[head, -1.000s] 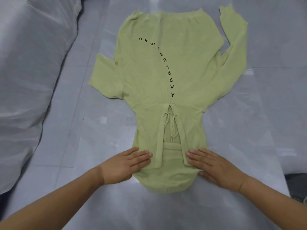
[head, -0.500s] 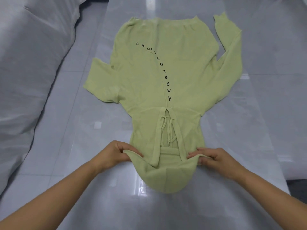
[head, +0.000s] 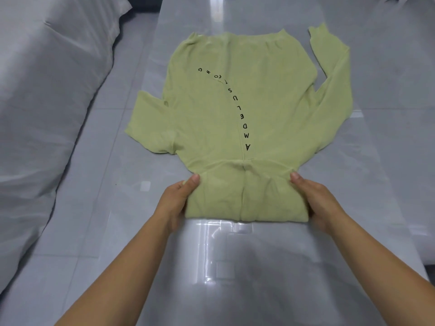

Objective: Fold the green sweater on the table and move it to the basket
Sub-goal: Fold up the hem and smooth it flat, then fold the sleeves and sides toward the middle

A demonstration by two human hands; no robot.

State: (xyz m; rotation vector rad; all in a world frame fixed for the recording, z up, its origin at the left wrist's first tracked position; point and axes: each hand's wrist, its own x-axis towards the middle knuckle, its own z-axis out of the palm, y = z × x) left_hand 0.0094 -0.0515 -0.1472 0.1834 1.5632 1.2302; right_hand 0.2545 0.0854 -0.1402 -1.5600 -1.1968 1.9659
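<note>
The green sweater (head: 237,109) lies flat on the glossy grey table (head: 235,267), with black letters curving across it. Its near end is folded over away from me into a flat band, covering the tie opening. My left hand (head: 175,203) grips the left edge of that folded band, thumb on top. My right hand (head: 314,201) grips the right edge the same way. The right sleeve (head: 334,74) bends up along the sweater's side; the left sleeve (head: 150,123) is folded short. No basket is in view.
A large grey-white cushion (head: 47,102) runs along the left side of the table. Another pale padded surface (head: 400,31) lies at the far right. Bare tabletop stretches between me and the sweater.
My hands went from pressing flat on the near end to pinching its corners, then lifted it and folded it away from me over the tie opening.
</note>
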